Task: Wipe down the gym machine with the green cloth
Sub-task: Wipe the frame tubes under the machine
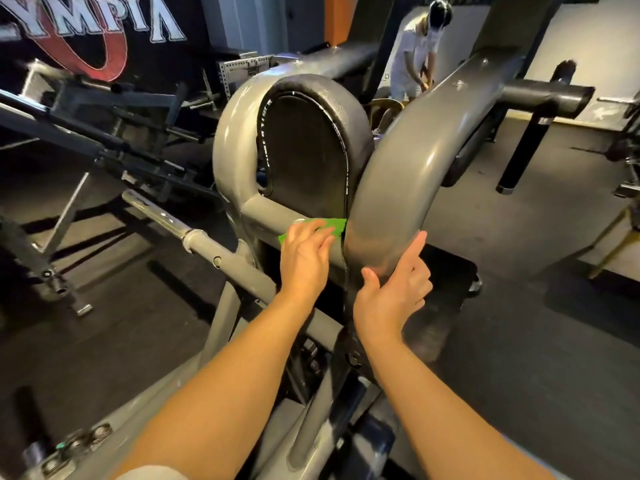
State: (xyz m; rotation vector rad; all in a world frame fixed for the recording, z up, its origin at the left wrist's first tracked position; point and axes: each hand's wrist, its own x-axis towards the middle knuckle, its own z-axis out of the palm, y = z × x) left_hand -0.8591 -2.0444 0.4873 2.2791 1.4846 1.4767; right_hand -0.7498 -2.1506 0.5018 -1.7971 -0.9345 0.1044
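Green cloth point(327, 226) is soft, limp: left hand point(304, 261) presses it onto gym machine point(391, 188), fingers point(323, 241) flat; right hand point(391, 289) seemingly empty, loose.

Background person point(414, 57), wall banner point(86, 32)

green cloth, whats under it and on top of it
The left hand presses on top of the green cloth. Under it is the grey crossbar below the black pad; the bar there is covered, and the cloth's right end is hidden by the curved arm.
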